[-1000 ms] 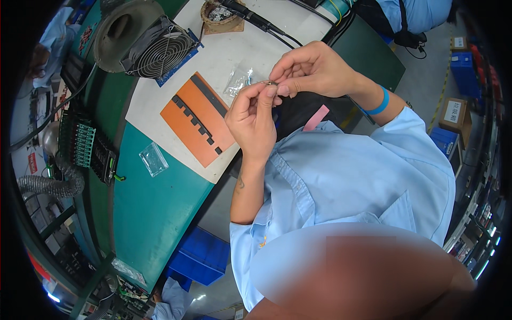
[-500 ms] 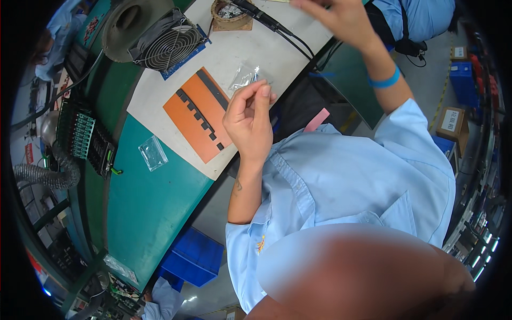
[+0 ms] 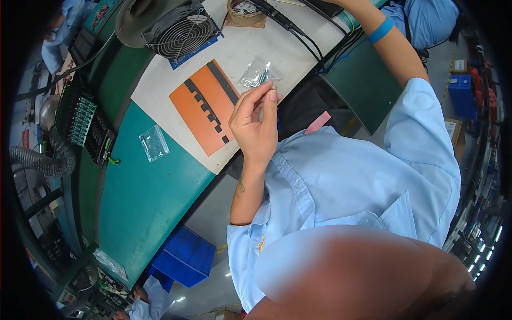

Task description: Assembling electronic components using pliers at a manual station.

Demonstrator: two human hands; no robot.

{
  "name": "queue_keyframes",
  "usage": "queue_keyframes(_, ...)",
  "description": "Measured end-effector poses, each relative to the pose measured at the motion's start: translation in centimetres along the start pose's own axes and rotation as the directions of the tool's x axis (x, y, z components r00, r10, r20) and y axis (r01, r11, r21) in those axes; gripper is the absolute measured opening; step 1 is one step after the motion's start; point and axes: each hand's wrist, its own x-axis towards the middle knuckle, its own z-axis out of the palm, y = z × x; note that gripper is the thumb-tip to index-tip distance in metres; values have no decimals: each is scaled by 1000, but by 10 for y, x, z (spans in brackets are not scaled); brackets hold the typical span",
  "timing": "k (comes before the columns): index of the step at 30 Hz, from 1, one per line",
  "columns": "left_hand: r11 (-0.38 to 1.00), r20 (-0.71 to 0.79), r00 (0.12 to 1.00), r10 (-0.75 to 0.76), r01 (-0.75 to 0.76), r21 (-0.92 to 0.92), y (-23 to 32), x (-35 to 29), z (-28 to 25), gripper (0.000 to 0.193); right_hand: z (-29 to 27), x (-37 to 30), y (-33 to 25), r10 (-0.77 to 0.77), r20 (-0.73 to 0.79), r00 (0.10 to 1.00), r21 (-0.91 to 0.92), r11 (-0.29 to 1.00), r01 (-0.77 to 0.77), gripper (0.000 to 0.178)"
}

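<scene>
My left hand (image 3: 255, 125) is raised above the front edge of the white work surface, thumb and forefinger pinched together. A tiny greyish piece shows at its fingertips, too small to name. Just beyond them lies a clear plastic bag (image 3: 258, 71) with small thin parts in it. To the left of this hand is an orange board (image 3: 188, 111) bearing a notched black strip (image 3: 201, 105) and a plain dark bar (image 3: 223, 81). My right forearm, with a blue wristband (image 3: 381, 30), reaches out past the upper edge, so the right hand itself is cut off.
A fan (image 3: 184, 38) with a wire guard stands at the back left. Black-handled tools (image 3: 274, 17) with cables lie beside a round pot (image 3: 242, 10). Another clear bag (image 3: 154, 144) rests on the green mat (image 3: 144, 197). Blue bins (image 3: 184, 256) stand below the bench.
My right arm has reached farther up, taking the hand out of the picture. The left hand stays pinched in nearly the same place. The view has shifted slightly.
</scene>
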Motion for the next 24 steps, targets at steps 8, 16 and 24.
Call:
queue_keyframes(8,998,15,1000,-27,28,-61,-4,-1,3,27,-13,-9,-5,-22,-53,998,96,995,27,13)
queue_keyframes(16,998,5,999,-32,33,-51,-2,-2,1,27,-8,-4,-6,-9,98,995,-108,994,20,11)
queue_keyframes(24,976,34,993,-113,118,-183,2,2,8,35,-73,-48,-53,-21,-167,986,316,946,74,12)
